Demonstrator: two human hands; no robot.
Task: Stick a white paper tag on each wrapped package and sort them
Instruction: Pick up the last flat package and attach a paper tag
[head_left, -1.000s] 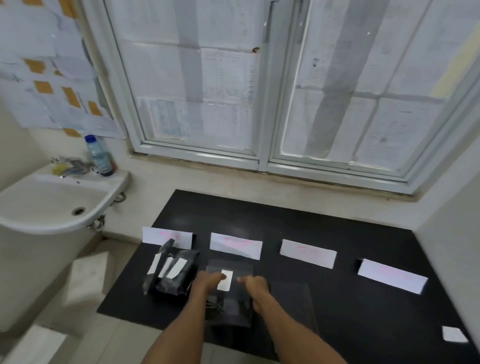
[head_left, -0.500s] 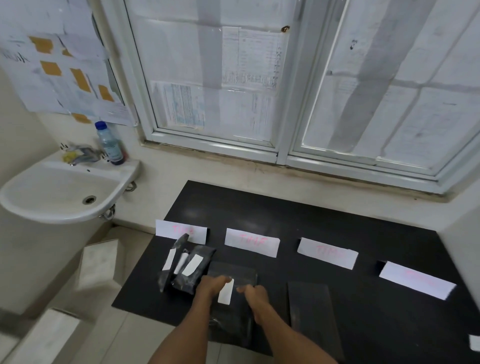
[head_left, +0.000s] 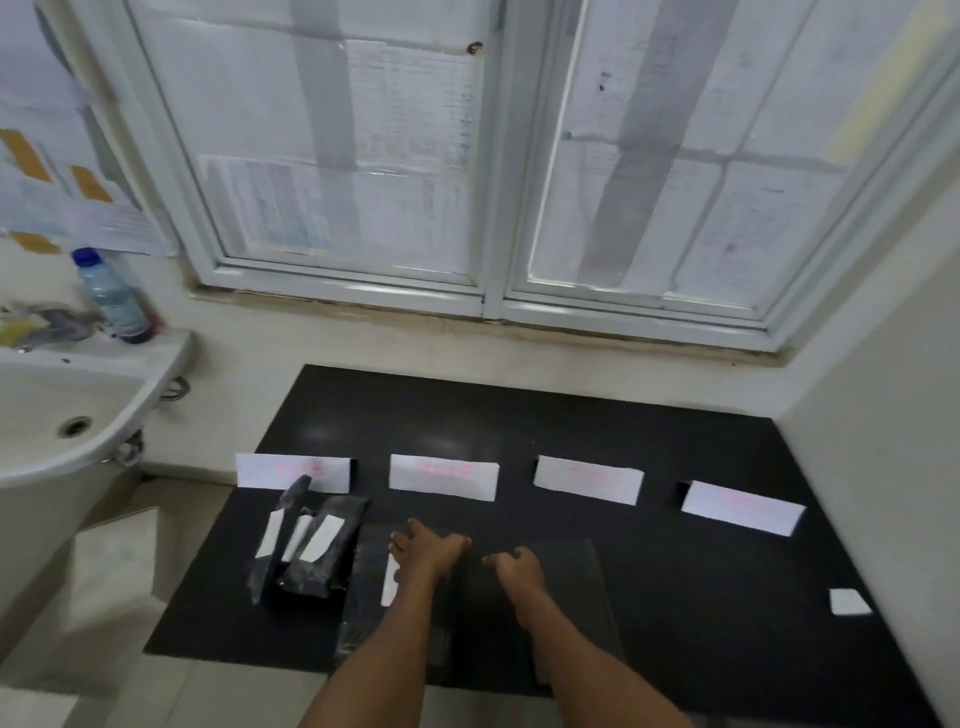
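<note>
My left hand (head_left: 428, 553) lies with its fingers spread, not curled, on the far end of a glossy black plastic-wrapped package (head_left: 363, 587). My right hand (head_left: 511, 566) is knuckled up, fingers bent in, over a second, flatter dark package (head_left: 566, 587) just to the right. I cannot tell whether it grips that one's edge or only rests there.

A moment ago both hands sat either side of the narrow white paper tag (head_left: 388, 582), smoothing it down in the gap between them. Now the tag shows on the package to the left of my left wrist, and my right hand has left it. I take that to mean this tag is stuck, this package is ready to sort, and the flat one comes next.

Counting outward, there are five wrapped packages in all. Three lie in a heap (head_left: 317, 556) just beside the one under my hand, each with a white strip on it, so with mine four are tagged. The flat one shows no tag. One spare square white tag (head_left: 849, 603) lies well apart at the right on the black tabletop (head_left: 519, 415). Beyond, four white paper cards (head_left: 444, 475) with pink writing stand in a row, the heap just before the leftmost card (head_left: 293, 470). The writing is too blurred to read, so I cannot tell which card is mine.
</note>
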